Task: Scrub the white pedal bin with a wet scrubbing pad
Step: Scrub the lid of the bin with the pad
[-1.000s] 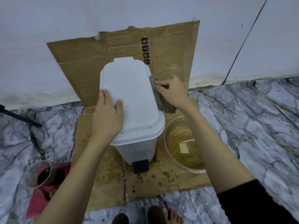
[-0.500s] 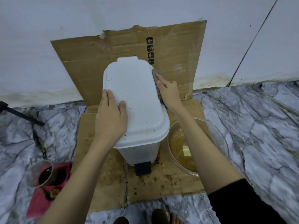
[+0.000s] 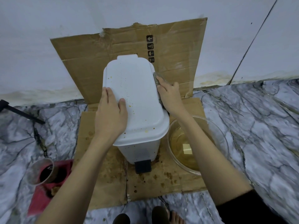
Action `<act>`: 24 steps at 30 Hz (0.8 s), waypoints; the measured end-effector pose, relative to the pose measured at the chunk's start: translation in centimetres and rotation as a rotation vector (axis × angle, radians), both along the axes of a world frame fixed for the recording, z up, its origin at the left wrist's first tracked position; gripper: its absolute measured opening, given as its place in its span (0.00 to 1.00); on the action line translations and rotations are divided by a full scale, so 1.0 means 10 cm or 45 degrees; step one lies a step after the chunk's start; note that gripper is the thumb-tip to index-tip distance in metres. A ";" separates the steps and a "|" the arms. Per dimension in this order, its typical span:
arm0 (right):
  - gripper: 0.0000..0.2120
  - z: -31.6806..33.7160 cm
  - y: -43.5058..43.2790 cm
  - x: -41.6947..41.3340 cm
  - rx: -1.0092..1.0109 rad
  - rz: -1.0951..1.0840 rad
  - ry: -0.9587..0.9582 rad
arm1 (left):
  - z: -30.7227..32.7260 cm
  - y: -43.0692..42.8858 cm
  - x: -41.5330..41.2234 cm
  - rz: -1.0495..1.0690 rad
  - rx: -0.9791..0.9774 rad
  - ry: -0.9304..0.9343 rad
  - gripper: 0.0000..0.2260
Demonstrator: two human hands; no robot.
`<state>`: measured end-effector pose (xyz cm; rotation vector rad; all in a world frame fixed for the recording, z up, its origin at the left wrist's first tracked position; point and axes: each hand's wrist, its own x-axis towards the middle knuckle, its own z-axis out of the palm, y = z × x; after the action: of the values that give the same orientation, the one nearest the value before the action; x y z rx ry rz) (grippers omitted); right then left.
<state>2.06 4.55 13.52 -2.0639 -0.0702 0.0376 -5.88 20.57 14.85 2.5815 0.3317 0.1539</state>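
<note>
The white pedal bin (image 3: 137, 88) stands on brown cardboard, its lid closed and speckled with yellow-brown spots; a black pedal (image 3: 143, 166) sticks out at its front. My left hand (image 3: 111, 115) lies flat on the lid's left side, fingers together. My right hand (image 3: 169, 94) presses a grey scrubbing pad (image 3: 157, 78) against the bin's right side just under the lid rim. Most of the pad is hidden beneath my fingers.
A clear glass bowl (image 3: 216, 131) of yellowish water sits right of the bin. Stained cardboard (image 3: 161, 180) covers the marble floor and leans up the wall. A glass of dark liquid (image 3: 42, 172) on a red tray stands at lower left. A black rod (image 3: 21, 111) lies left.
My right hand has turned the pad from held off the bin to flat against its right side and slid it toward the back. My left hand stays on the lid.
</note>
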 end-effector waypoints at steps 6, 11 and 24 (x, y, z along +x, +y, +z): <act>0.21 0.00 -0.05 -0.06 -0.042 0.015 -0.030 | 0.00 -0.01 -0.01 -0.008 -0.003 -0.011 0.27; 0.23 0.09 0.14 0.67 -0.171 0.010 0.075 | -0.01 0.00 -0.01 -0.009 -0.004 -0.017 0.27; 0.19 -0.05 0.02 -0.69 0.161 -0.195 -0.066 | 0.07 -0.04 -0.07 0.015 -0.043 -0.009 0.26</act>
<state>-4.84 4.75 13.03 -1.9386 0.0527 -0.1126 -6.56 20.13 15.51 2.5458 0.3440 0.1602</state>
